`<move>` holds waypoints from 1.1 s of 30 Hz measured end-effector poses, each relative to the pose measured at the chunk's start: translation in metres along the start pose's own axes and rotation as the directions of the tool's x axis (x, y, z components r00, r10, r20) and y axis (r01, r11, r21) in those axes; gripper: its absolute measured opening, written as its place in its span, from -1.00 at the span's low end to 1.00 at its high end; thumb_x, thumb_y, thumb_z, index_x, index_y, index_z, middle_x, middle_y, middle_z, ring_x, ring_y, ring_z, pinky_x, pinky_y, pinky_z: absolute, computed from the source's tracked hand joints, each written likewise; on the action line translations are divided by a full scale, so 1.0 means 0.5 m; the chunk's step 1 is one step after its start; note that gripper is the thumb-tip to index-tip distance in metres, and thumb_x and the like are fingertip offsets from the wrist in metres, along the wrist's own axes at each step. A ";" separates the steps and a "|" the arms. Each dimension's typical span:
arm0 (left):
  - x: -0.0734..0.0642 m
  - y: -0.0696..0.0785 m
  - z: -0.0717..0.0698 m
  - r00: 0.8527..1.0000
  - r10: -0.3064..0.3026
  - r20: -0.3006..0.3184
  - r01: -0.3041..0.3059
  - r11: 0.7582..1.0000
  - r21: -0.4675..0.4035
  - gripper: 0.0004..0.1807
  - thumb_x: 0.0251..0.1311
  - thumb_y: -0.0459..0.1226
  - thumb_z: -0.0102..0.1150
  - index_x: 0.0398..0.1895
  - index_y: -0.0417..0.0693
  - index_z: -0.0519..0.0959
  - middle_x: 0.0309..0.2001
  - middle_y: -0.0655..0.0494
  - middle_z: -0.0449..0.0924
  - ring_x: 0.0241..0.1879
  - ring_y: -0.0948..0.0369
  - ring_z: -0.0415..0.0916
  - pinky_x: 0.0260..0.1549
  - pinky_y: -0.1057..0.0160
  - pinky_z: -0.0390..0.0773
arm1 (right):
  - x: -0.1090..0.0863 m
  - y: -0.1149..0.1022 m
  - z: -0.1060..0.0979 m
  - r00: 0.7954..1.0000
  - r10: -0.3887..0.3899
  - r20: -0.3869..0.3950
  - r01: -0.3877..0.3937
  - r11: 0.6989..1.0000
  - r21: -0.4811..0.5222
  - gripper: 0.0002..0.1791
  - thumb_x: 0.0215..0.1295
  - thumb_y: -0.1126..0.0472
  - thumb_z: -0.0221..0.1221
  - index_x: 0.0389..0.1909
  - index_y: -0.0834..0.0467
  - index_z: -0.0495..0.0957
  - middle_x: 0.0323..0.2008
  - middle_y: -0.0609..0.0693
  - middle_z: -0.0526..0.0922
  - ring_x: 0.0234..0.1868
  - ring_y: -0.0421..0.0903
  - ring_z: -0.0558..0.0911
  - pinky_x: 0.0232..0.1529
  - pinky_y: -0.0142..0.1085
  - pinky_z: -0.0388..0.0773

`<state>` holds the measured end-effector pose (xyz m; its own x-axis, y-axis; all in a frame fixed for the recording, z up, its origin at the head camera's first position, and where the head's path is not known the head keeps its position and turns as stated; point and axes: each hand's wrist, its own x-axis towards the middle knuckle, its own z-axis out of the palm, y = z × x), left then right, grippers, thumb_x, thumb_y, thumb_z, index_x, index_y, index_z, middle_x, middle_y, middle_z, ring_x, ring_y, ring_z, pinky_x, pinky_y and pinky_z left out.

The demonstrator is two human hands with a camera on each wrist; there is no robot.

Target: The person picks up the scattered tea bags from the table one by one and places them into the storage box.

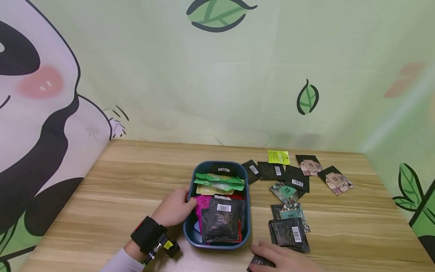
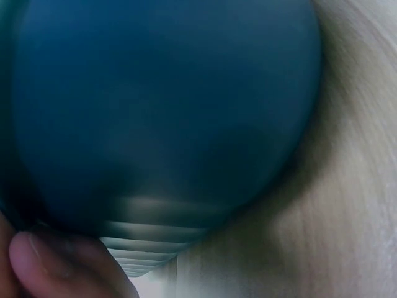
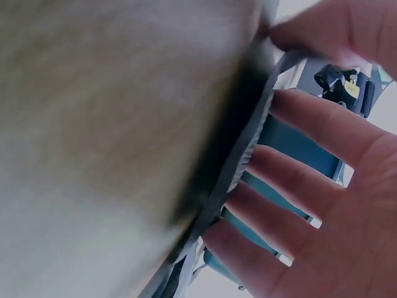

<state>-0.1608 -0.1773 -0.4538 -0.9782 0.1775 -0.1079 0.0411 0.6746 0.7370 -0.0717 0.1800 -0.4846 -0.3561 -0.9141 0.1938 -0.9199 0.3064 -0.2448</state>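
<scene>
My left hand holds the left wall of a dark blue bin, thumb over the rim. In the left wrist view, the bin's smooth outer side fills most of the frame, the fingers at lower left. Inside the bin lie a black sachet with a barcode, a magenta sachet and green sachets. At the front edge of the view, my right hand pinches a black sachet. The right wrist view shows this sachet edge-on between thumb and fingertips, close over the table.
Right of the bin, a thick black sachet lies before patterned sachets. Farther back are more black sachets, a yellow sachet and two floral-printed ones. A printed backdrop rises behind the wooden table.
</scene>
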 end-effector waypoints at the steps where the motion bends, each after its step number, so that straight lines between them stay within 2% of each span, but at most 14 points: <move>1: 0.000 0.000 0.000 1.000 0.000 0.001 0.000 1.000 -0.001 -0.78 0.27 -0.18 0.03 -0.14 -0.02 0.60 -0.51 0.11 0.45 -0.51 0.20 0.43 -0.53 0.20 0.41 | 0.001 0.000 0.001 1.000 -0.011 -0.014 0.011 1.000 0.000 -0.41 0.38 -0.19 0.05 0.35 -0.04 0.46 0.31 0.14 0.46 0.18 0.08 0.56 0.02 -0.23 0.56; 5: 0.001 -0.001 0.001 1.000 0.007 0.002 -0.007 1.000 -0.005 -0.78 0.27 -0.19 0.03 -0.13 -0.02 0.60 -0.51 0.11 0.44 -0.52 0.20 0.42 -0.54 0.21 0.40 | 0.005 -0.002 0.000 1.000 -0.008 -0.018 0.009 1.000 0.018 -0.48 0.39 -0.17 0.05 0.27 -0.05 0.55 0.28 0.10 0.51 0.17 0.07 0.59 0.01 -0.26 0.56; 10: 0.001 -0.002 0.001 1.000 0.010 0.006 -0.010 1.000 -0.002 -0.78 0.27 -0.18 0.02 -0.13 -0.01 0.60 -0.51 0.12 0.44 -0.53 0.20 0.43 -0.54 0.21 0.41 | 0.011 -0.009 -0.004 1.000 0.031 -0.007 -0.030 0.997 0.078 -0.55 0.41 -0.13 0.04 0.18 -0.06 0.63 0.23 0.06 0.56 0.15 0.02 0.60 -0.01 -0.25 0.57; 12: 0.001 -0.004 0.002 1.000 0.007 0.010 -0.007 1.000 -0.001 -0.78 0.28 -0.18 0.01 -0.13 -0.01 0.60 -0.52 0.12 0.45 -0.53 0.20 0.44 -0.55 0.20 0.42 | 0.013 -0.012 -0.009 0.995 0.091 0.035 -0.096 0.980 0.175 -0.52 0.42 -0.12 0.02 0.21 0.00 0.61 0.22 0.04 0.58 0.15 -0.01 0.60 -0.01 -0.24 0.57; 17: 0.002 -0.005 0.002 1.000 -0.002 0.018 0.002 1.000 -0.007 -0.76 0.29 -0.16 0.01 -0.10 -0.02 0.59 -0.51 0.11 0.46 -0.54 0.19 0.44 -0.55 0.20 0.43 | 0.018 -0.015 -0.016 0.975 0.198 0.106 -0.222 0.910 0.350 -0.46 0.44 -0.10 0.00 0.23 0.15 0.57 0.14 0.01 0.64 0.12 -0.05 0.62 -0.05 -0.25 0.59; 21: 0.001 -0.006 0.002 1.000 -0.012 0.024 0.012 1.000 -0.013 -0.75 0.30 -0.16 0.00 -0.09 -0.03 0.59 -0.53 0.11 0.42 -0.57 0.18 0.42 -0.58 0.20 0.40 | 0.019 -0.014 -0.010 0.972 0.215 0.098 -0.236 0.900 0.367 -0.52 0.42 -0.09 0.04 0.12 0.12 0.65 0.03 -0.05 0.69 0.04 -0.16 0.65 -0.10 -0.30 0.59; 23: 0.000 -0.007 0.002 1.000 -0.012 0.025 0.012 1.000 -0.013 -0.75 0.29 -0.17 0.00 -0.10 -0.03 0.59 -0.54 0.11 0.40 -0.59 0.17 0.40 -0.60 0.20 0.39 | 0.008 0.001 0.019 0.973 0.215 0.083 -0.230 0.900 0.371 -0.56 0.41 -0.09 0.05 0.10 0.05 0.66 0.02 -0.13 0.69 0.02 -0.24 0.64 -0.11 -0.33 0.58; 27: 0.001 -0.008 0.003 0.999 -0.017 0.027 0.018 1.000 -0.012 -0.76 0.29 -0.17 0.00 -0.11 -0.01 0.59 -0.55 0.11 0.38 -0.60 0.17 0.39 -0.61 0.20 0.38 | 0.012 -0.001 0.016 0.978 0.201 0.060 -0.209 0.906 0.369 -0.63 0.42 -0.06 0.06 0.04 0.01 0.68 -0.04 -0.19 0.69 -0.02 -0.30 0.63 -0.12 -0.37 0.56; 29: 0.002 -0.010 0.003 1.000 -0.016 0.027 0.016 1.000 -0.008 -0.77 0.29 -0.17 0.00 -0.11 -0.01 0.58 -0.55 0.11 0.38 -0.60 0.17 0.39 -0.61 0.20 0.37 | 0.022 -0.014 -0.004 0.983 0.182 0.021 -0.177 0.917 0.357 -0.66 0.42 -0.03 0.07 0.00 0.02 0.69 -0.07 -0.19 0.70 -0.04 -0.31 0.63 -0.12 -0.42 0.54; 31: 0.003 -0.010 0.004 1.000 -0.015 0.027 0.015 1.000 -0.007 -0.77 0.30 -0.16 -0.01 -0.11 0.00 0.58 -0.55 0.11 0.38 -0.60 0.17 0.39 -0.61 0.20 0.37 | 0.035 -0.027 -0.024 0.991 0.121 -0.056 -0.098 0.948 0.301 -0.71 0.40 0.02 0.10 -0.04 0.02 0.70 -0.09 -0.18 0.71 -0.04 -0.30 0.64 -0.10 -0.47 0.52; 33: 0.003 -0.011 0.004 1.000 -0.013 0.025 0.013 1.000 -0.004 -0.78 0.30 -0.17 -0.01 -0.12 0.00 0.58 -0.56 0.12 0.37 -0.61 0.17 0.39 -0.61 0.21 0.36 | 0.043 -0.032 -0.032 0.987 0.035 -0.155 0.000 0.975 0.220 -0.74 0.37 0.07 0.14 -0.05 0.01 0.70 -0.09 -0.17 0.71 -0.04 -0.31 0.64 -0.08 -0.51 0.49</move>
<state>-0.1621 -0.1794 -0.4594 -0.9731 0.1872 -0.1342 0.0278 0.6740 0.7382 -0.0674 0.1596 -0.4615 -0.4094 -0.8507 0.3298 -0.8610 0.2407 -0.4480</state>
